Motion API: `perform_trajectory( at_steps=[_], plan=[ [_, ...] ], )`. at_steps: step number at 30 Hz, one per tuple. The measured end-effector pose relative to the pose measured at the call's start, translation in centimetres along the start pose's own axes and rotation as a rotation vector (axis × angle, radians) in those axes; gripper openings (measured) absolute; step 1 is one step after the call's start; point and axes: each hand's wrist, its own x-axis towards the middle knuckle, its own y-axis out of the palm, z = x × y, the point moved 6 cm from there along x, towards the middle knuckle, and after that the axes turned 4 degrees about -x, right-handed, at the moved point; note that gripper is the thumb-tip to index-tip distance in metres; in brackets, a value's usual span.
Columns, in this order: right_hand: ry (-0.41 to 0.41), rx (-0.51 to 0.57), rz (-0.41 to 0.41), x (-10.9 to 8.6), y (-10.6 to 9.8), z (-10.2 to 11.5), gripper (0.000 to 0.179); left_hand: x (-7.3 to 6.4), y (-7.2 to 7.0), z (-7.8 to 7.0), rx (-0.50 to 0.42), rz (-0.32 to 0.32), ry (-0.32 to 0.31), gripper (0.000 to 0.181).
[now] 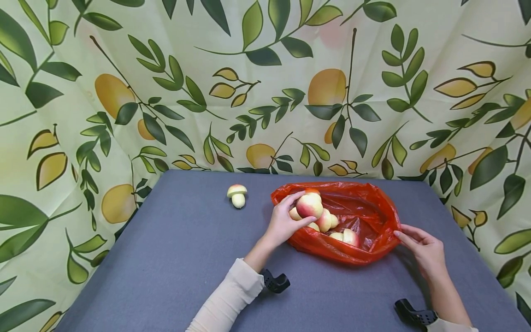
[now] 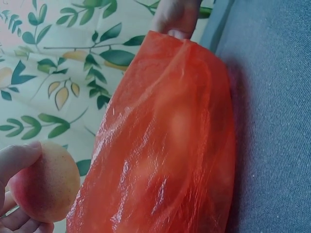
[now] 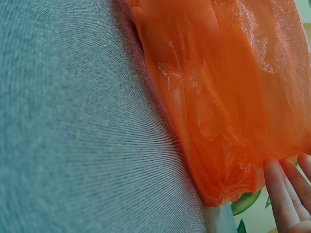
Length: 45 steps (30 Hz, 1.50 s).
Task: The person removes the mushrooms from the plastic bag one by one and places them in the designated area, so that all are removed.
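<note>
In the head view my left hand (image 1: 286, 220) holds a toy mushroom (image 1: 309, 206) with a rounded red-and-yellow cap, between thumb and fingers. It is over the left side of an open red plastic bag (image 1: 348, 256). The left wrist view shows the speckled cap (image 2: 51, 184) beside the bag's wall. Inside the bag lie several more toy mushrooms (image 1: 325, 220), partly covered by the rim and by one another. My right hand (image 1: 425, 251) pinches the bag's right rim between thumb and fingers; its fingers (image 3: 279, 194) also show against the bag in the right wrist view.
Another toy mushroom (image 1: 238, 196), with a pale stem, lies on the grey cloth-covered table (image 1: 174, 249), left of the bag. A leaf-and-fruit patterned curtain (image 1: 265, 92) hangs behind the table. Black straps with mounts (image 1: 275, 281) sit on both wrists.
</note>
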Motion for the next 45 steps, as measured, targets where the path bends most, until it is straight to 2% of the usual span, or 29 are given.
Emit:
perform_trajectory(
  at_steps=[7,15,19,26,35,41,45],
  plan=[
    [0.020,-0.013,-0.004,0.0,-0.1,-0.1,0.024,0.1,0.2,-0.2,-0.002,-0.003,-0.009,0.062],
    [0.004,0.006,0.003,0.0,0.0,-0.1,0.025,0.2,0.5,-0.2,-0.012,0.007,-0.014,0.063],
    [-0.013,0.019,0.007,0.0,0.0,-0.1,0.026,0.2,0.9,-0.2,0.012,0.011,-0.036,0.062],
    [-0.031,0.024,0.007,0.0,0.1,0.1,0.025,0.1,1.4,-0.3,0.088,0.007,-0.031,0.060],
    [-0.027,0.022,0.008,0.0,0.0,0.0,0.026,0.3,1.7,-0.5,0.124,-0.004,-0.015,0.059],
    [-0.003,-0.003,0.006,0.0,0.0,-0.1,0.025,0.5,2.4,-0.3,0.065,0.033,0.011,0.060],
    [0.010,-0.012,0.002,0.0,0.0,-0.1,0.025,0.6,2.8,0.0,0.016,0.056,0.001,0.061]
  ],
)
